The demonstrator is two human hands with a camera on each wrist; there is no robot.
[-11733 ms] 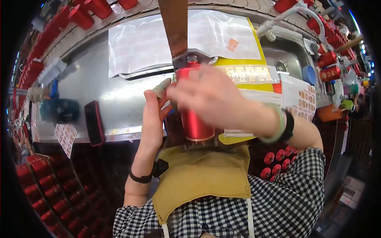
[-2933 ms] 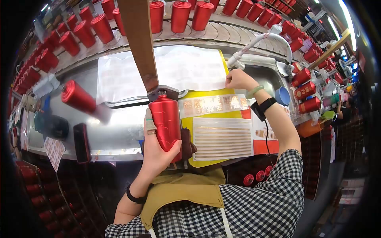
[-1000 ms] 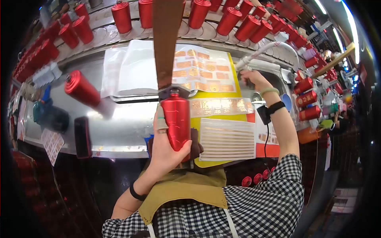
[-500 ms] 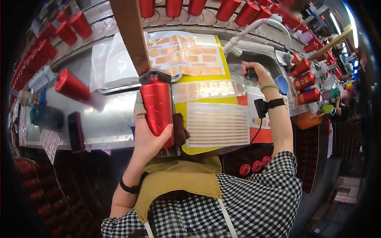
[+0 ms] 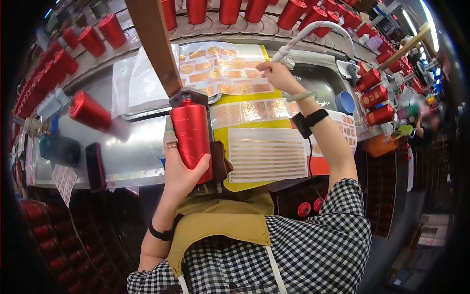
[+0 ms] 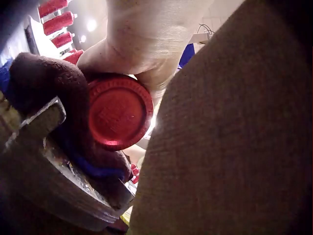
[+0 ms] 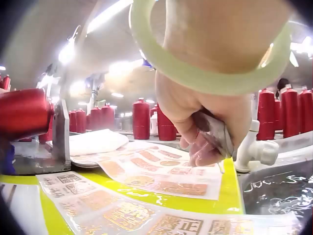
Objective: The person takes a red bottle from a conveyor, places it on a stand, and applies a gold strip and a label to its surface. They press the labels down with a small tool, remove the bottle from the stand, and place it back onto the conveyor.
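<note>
My left hand (image 5: pixel 182 177) grips a red metal bottle (image 5: pixel 191 132) around its lower side, thumb on top. The bottle's neck sits at a dark metal bracket (image 5: pixel 188 97) at the foot of a wooden post. In the left wrist view the round bottle base (image 6: pixel 120 113) faces the camera beside a brown cloth (image 6: pixel 54 78). My right hand (image 5: pixel 280 78) reaches to the right edge of a sheet of gold decals (image 5: pixel 227 63). Its curled fingers hold a small dark flat piece with a shiny face (image 7: pixel 215 129); its kind I cannot tell.
A decal strip (image 5: pixel 249 111) and a gold-striped sheet (image 5: pixel 267 154) lie on a yellow board (image 5: pixel 223 142). A sink (image 5: pixel 318 83) with a white tap (image 5: pixel 286 51) and blue cup (image 5: pixel 345 102) stands right. Another red bottle (image 5: pixel 90 111) and a phone (image 5: pixel 95 166) lie left.
The white cover sheet got folded back leftward, baring the gold decals. My right hand went to the sink, then came back left to the decal sheet. My left hand keeps holding the bottle.
</note>
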